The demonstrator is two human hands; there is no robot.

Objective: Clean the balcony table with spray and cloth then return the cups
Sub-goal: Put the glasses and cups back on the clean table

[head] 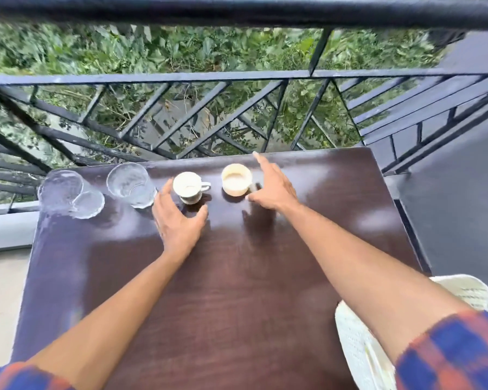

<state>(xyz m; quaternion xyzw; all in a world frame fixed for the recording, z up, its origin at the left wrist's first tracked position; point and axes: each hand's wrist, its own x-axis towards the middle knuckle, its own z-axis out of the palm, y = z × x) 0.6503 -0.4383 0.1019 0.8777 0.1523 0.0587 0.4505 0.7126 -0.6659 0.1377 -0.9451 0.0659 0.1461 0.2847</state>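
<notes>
White cup (pixel 190 187) beyond left hand (pixel 178 222), untouched

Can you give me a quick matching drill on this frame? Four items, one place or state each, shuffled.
Items:
1. white cup
2. cream cup
3. leftmost glass
4. white chair

Descriptions:
A. by the table's far left corner
B. beside the right hand
C. off the table, at right
D. just beyond the left hand

Pairs: 1-D, 2-B, 3-A, 4-C

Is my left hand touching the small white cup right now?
Cannot tell. In the head view the left hand curls around the base of the small white cup, but blur and overlap hide any contact or gap.
</notes>
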